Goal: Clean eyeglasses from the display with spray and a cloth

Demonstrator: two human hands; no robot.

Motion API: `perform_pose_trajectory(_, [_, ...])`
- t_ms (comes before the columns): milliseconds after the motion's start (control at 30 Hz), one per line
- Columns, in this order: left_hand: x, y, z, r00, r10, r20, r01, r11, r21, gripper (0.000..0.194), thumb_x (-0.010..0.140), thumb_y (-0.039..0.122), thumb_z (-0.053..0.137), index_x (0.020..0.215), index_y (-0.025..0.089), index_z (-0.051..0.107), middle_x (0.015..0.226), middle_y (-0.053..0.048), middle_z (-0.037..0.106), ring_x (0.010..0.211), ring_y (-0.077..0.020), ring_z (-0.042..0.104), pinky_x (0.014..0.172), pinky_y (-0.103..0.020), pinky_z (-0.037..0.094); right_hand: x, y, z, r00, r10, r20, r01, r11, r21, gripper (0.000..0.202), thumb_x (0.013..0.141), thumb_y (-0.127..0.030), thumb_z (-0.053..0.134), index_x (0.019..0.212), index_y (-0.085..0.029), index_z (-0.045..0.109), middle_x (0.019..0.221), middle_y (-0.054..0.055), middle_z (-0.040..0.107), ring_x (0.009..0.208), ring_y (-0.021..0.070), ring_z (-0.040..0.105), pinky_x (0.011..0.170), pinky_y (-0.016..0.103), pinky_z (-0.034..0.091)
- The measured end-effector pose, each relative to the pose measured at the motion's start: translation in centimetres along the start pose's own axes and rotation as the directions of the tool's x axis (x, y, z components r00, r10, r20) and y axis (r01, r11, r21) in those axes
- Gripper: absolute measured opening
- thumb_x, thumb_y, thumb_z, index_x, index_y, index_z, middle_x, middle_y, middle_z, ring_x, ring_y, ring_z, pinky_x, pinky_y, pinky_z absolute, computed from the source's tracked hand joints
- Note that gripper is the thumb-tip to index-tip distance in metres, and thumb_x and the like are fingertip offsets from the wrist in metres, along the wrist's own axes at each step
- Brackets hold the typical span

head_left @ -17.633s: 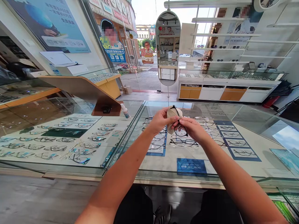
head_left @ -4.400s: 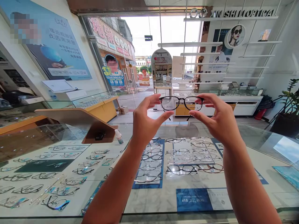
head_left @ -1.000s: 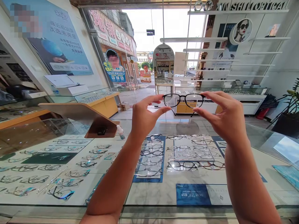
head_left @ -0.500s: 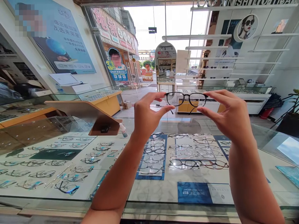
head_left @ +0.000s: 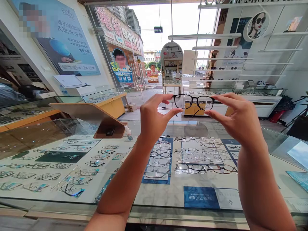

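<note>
A pair of black-rimmed eyeglasses (head_left: 194,98) is held up level above the glass counter, its lenses facing me and its temple tips hanging lower behind. My left hand (head_left: 156,112) pinches the left end of the frame between fingers and thumb. At the other end, my right hand (head_left: 237,114) grips the frame the same way, fingertips on top and thumb below. Both arms reach forward over the display case. Beneath them, several rows of eyeglasses lie under the glass, among them a dark-framed pair (head_left: 190,168) and a brown-framed pair (head_left: 221,168).
A tilted board or mirror (head_left: 89,112) on a wooden stand rests on the counter at left, beside a small white bottle (head_left: 128,132). A blue-and-white card (head_left: 202,197) lies near the front edge. An arched mirror (head_left: 172,64) and wall shelves (head_left: 216,59) stand farther back.
The whole view has shifted slightly, so the scene sits a little farther right. Both hands keep their hold on the eyeglasses, which are tilted very slightly differently.
</note>
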State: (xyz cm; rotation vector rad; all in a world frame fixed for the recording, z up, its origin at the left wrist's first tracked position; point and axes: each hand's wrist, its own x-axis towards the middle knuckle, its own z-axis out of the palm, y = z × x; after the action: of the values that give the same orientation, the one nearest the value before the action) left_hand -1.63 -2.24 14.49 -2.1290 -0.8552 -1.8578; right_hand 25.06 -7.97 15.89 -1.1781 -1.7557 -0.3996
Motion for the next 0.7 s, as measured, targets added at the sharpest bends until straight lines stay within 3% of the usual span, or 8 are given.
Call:
perform_pose_trajectory(533, [-0.04,0.20,0.00,0.998,0.058,-0.020,-0.058,0.998,0.030,0.039,0.082,0.043,0.094,0.114,0.027,0.076,0.102,-0.003,0.080,0.089,-0.0207,0.076,0.082,-0.037,0.060,0.05,0.34,0.13,0.999,-0.010,0.036,0.011,1.000,-0.022,0.046,0.095,-0.053,0.079,0.133,-0.028,0.079,0.130,0.012,0.080,0.116,0.0356,0.074,0.102,0.052,0.057])
perform_pose_trajectory(700, [0.03,0.16,-0.03,0.999,0.045,-0.009,-0.045,0.999,0.009,0.040,0.081,0.039,0.095,0.114,0.026,0.076,0.103,-0.003,0.081,0.088,-0.0196,0.076,0.081,-0.036,0.060,-0.05,0.26,0.26,0.999,-0.026,-0.020,0.026,1.000,-0.006,0.045,0.093,-0.051,0.082,0.131,-0.027,0.080,0.128,0.012,0.080,0.114,0.0354,0.075,0.100,0.053,0.057])
